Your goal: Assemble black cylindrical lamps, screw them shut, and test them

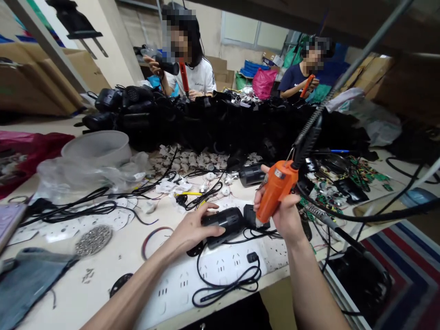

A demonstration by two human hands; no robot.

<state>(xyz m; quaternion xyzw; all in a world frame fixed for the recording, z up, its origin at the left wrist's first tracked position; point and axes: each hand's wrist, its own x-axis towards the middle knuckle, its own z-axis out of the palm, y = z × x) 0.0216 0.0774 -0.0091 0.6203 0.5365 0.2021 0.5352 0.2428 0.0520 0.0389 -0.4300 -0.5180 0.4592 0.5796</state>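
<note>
**Orange driver up, black unit held down**

Your right hand [283, 215] grips the orange electric screwdriver [273, 190], tip pointing down beside the black device [223, 222] your left hand [192, 229] presses flat on the white power strip [220, 266]. Judging by this, you are fastening; next, seat the bit squarely. Co-workers [192, 68] sit beyond your hands.

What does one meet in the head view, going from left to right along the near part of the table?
Grey cloth → round metal mesh disc → left hand → black device under that hand → orange electric screwdriver in the right hand.
</note>
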